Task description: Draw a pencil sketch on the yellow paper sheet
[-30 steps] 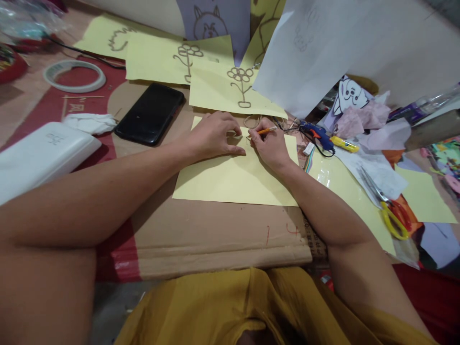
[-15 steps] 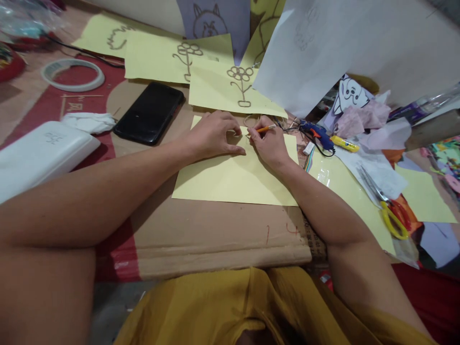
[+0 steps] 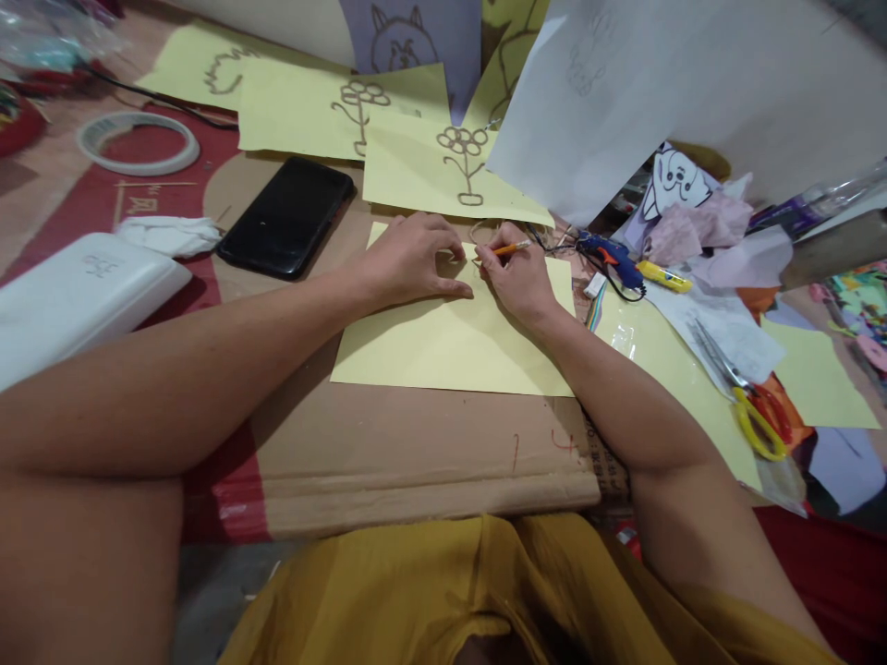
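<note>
A sheet of yellow paper (image 3: 450,346) lies on the cardboard in front of me. My right hand (image 3: 516,277) grips an orange pencil (image 3: 511,248), its tip at the paper's upper part. Resting on the sheet's upper left is my left hand (image 3: 416,260), thumb and fingers apart in a curve, with nothing between them. Any marks under the pencil tip are too small to make out. Just beyond both hands, another yellow sheet with a flower drawing (image 3: 463,166) leans against other papers.
Left of the paper are a black phone (image 3: 287,217), a white power bank (image 3: 90,296) and a tape roll (image 3: 139,168). On the right lie a blue glue gun (image 3: 610,259), a yellow cutter (image 3: 663,276), an eraser (image 3: 594,284) and yellow-handled scissors (image 3: 759,425) among paper scraps.
Both hands and the pencil stay in nearly the same place. The whole view has shifted very slightly.
</note>
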Demonstrator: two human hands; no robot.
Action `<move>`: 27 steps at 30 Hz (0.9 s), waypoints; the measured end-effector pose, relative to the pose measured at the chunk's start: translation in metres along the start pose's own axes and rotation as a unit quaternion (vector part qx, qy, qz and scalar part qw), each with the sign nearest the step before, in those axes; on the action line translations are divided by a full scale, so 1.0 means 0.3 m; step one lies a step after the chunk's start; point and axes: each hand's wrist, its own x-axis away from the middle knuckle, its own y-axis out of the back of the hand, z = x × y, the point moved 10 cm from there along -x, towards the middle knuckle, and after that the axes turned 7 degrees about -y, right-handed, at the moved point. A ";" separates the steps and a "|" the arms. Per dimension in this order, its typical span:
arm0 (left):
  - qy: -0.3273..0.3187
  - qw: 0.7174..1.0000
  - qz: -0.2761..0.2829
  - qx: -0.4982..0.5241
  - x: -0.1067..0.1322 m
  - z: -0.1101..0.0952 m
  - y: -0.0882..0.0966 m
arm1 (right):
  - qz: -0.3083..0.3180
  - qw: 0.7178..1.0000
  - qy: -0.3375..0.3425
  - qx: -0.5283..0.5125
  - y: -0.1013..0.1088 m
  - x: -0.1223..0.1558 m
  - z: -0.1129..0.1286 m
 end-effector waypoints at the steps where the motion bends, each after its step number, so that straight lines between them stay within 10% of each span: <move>1: -0.001 1.000 0.000 -0.001 0.000 0.000 0.000 | 0.001 1.000 0.001 0.000 0.000 0.000 0.001; 27: -0.006 1.000 0.004 -0.006 0.000 -0.004 -0.001 | -0.009 1.000 0.023 0.019 0.010 0.004 0.021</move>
